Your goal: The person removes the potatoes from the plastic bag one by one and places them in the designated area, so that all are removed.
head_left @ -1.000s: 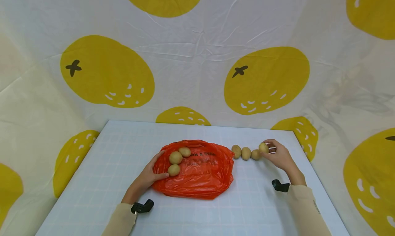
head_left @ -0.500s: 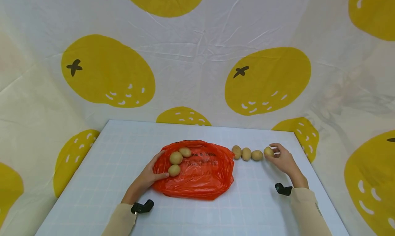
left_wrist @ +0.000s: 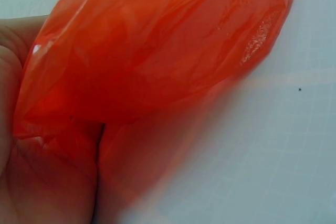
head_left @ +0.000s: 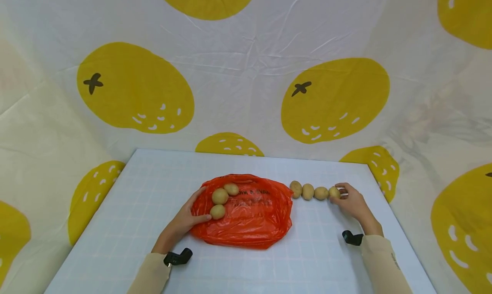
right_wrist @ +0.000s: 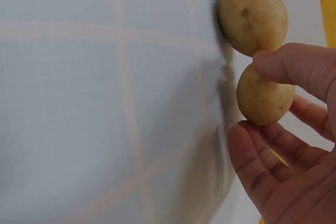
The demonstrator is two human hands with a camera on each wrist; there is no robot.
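Note:
In the head view my left hand (head_left: 185,217) holds the left side of a red plastic bag (head_left: 253,225), its thumb lying beside the lowest of three potatoes on it. The left wrist view has the bag's red film (left_wrist: 173,51) against the palm; the fingertips are hidden. To the right, my right hand (head_left: 352,202) pinches a small potato (right_wrist: 265,95) between thumb and fingers. That potato sits at the right end of a row, close beside a neighbouring potato (right_wrist: 253,19). The row runs left to a potato (head_left: 295,189) against the bag's right edge.
Both hands work over a table (head_left: 307,264) with a pale checked cover. Behind and around it hangs a white cloth (head_left: 238,89) printed with big yellow fruit. A black wrist camera (head_left: 178,257) sits on the left wrist, another (head_left: 352,238) on the right.
My right hand has carried its potato rightward and lowered it to the end of the row. The left hand and the bag have stayed in place.

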